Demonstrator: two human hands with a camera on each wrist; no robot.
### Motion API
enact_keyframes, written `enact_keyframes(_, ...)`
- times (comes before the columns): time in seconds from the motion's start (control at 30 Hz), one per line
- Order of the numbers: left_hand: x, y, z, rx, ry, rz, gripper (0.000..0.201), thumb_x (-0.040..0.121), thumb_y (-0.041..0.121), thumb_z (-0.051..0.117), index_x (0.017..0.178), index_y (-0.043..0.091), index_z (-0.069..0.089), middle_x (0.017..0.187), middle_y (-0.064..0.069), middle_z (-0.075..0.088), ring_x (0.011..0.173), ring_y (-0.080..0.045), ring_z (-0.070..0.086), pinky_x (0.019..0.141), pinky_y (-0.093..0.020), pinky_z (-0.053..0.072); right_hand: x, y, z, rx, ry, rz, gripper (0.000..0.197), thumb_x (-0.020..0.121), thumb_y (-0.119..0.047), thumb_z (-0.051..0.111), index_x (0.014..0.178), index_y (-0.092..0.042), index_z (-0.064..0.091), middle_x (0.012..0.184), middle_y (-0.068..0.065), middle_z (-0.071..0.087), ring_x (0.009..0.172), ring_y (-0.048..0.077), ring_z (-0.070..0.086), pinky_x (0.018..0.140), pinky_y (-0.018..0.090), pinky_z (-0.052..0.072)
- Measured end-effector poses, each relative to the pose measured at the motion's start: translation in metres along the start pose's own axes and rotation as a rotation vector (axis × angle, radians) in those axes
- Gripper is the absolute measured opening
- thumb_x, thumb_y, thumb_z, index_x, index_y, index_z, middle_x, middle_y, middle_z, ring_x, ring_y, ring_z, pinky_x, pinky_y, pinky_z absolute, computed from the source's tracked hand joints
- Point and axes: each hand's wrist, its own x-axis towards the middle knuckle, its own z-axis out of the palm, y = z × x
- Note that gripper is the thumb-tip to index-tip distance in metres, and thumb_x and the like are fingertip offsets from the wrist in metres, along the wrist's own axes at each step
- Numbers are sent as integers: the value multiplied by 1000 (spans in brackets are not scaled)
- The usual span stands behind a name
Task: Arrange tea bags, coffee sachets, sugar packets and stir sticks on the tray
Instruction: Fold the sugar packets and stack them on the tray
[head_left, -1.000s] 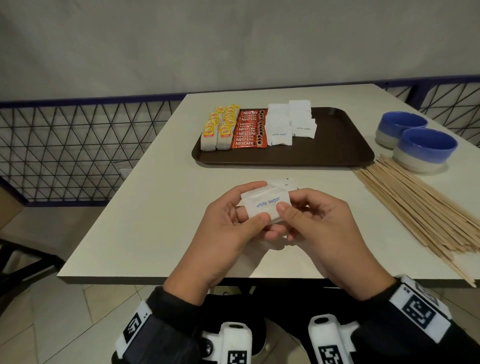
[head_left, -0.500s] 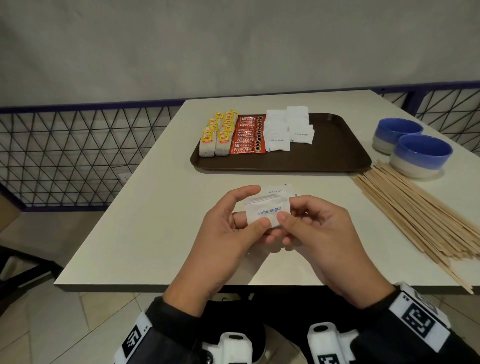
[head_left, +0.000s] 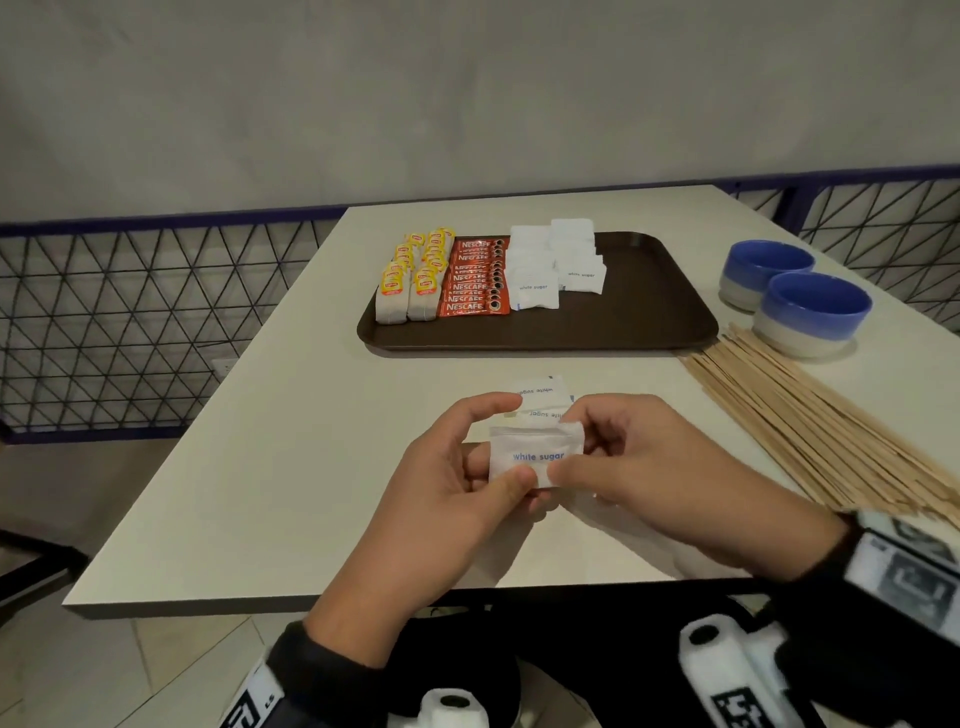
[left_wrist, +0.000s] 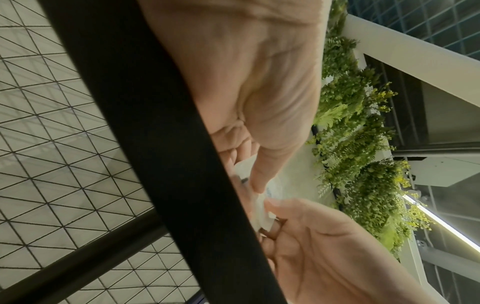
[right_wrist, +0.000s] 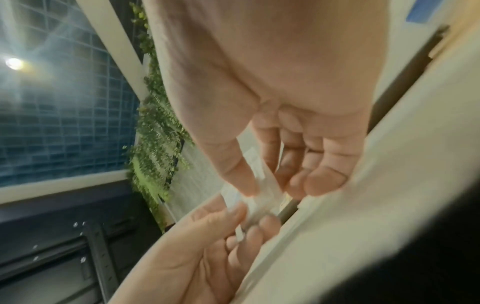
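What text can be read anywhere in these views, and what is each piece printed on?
"white sugar": sugar packet pinched by the left hand and right hand.
"white sugar": front packets of two sugar rows on the tray.
"white sugar", upside down: loose packets on the table.
"NESCAFE": red coffee sachets.
Yellow tea bag tags: too small to read.
Wrist markers: patterns only.

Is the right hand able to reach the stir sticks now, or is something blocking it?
Probably yes. The stir sticks lie uncovered just beside the right hand, but it pinches a sugar packet it must release first.
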Motion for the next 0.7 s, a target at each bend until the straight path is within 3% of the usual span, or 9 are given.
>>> enact_keyframes(0.1, 0, -1, 0, -53, 24, 8, 48, 93, -3, 65, 130, 26, 55, 101, -5, 79, 97, -24, 75, 92, -39, 59, 2, -29, -34, -152, -128, 50, 8, 85, -14, 80, 90, -15, 75, 85, 8, 76, 68, 14, 62, 65, 31, 51)
enact_keyframes(0.27, 1, -3, -3, -123, 80, 31, 39, 93, -4, 64, 124, 19, 60, 101, -6, 78, 89, -25, 76, 80, -28, 60, 61, -58, -103, -96, 46, 208, 16, 87, -10, 77, 102, -7, 73, 91, 8, 74, 80, 16, 67, 71, 27, 55)
enact_keyframes(0.37, 1, -4, -2, -120, 83, 48, 30, 92, -2, 65, 117, 14, 64, 97, -8, 78, 85, -25, 76, 76, -26, 59, 110, -49, -126, -18, 132, 307, 16, 89, -4, 75, 103, -2, 69, 89, 11, 72, 78, 18, 66, 73, 28, 59)
enact_keyframes(0.47, 2, -10, -3, -136, 77, 67, 22, 91, -3, 66, 108, 12, 69, 95, -12, 78, 82, -29, 75, 76, -30, 60, 153, -27, -139, -58, 185, 375, 21, 89, -1, 74, 108, 4, 67, 95, 18, 69, 81, 21, 65, 77, 32, 58)
enact_keyframes(0.53, 4, -12, -3, -167, 70, 69, 19, 87, -2, 73, 98, 13, 73, 93, -16, 77, 80, -31, 75, 74, -29, 60, 175, -15, -142, -107, 187, 420, 16, 89, 0, 74, 102, 3, 67, 94, 18, 68, 81, 22, 65, 79, 33, 57)
enact_keyframes(0.63, 6, -12, -5, -207, 56, 65, 17, 75, 10, 70, 90, 17, 76, 87, -19, 77, 72, -28, 74, 67, -22, 57, 202, -2, -144, -164, 161, 495, 10, 91, 0, 72, 97, -2, 65, 92, 16, 64, 78, 21, 62, 74, 32, 56)
enact_keyframes(0.7, 7, -14, -5, -179, 23, 80, 17, 74, 16, 73, 89, 22, 76, 85, -17, 77, 71, -26, 74, 68, -24, 57, 217, 4, -146, -197, 175, 517, 17, 91, 0, 71, 107, 0, 65, 95, 16, 65, 76, 21, 62, 70, 31, 55)
